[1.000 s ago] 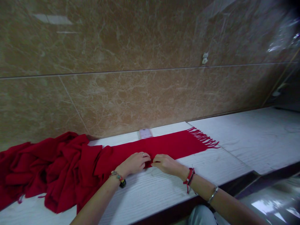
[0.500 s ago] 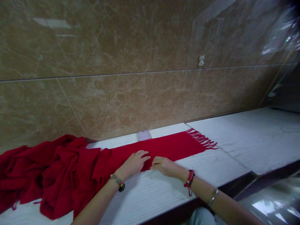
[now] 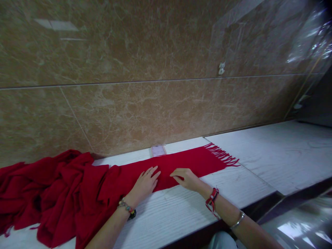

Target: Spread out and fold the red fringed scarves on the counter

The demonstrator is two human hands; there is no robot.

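A long red scarf (image 3: 193, 159) lies along the white surface, flat at its right end, where a fringe spreads out. Toward the left it is bunched in loose folds. My left hand (image 3: 145, 180) rests flat on the smooth stretch, fingers spread, a ring on one of them. Just to its right, my right hand (image 3: 185, 178) is over the scarf near its front edge. Its thumb and fingertips come together in a pinch, and whatever is between them, if anything, is too small to make out.
A small pale packet or card (image 3: 158, 150), blurred, lies behind the scarf against the tiled wall (image 3: 142, 114). The white tabletop (image 3: 259, 148) continues to the right, past a seam. Its dark front edge (image 3: 197, 235) runs near my knee (image 3: 222, 240).
My right hand has lifted from the scarf's front edge and shifted slightly right and up. My left hand has slid a little left, its fingers spreading wider. The scarf lies nearly the same.
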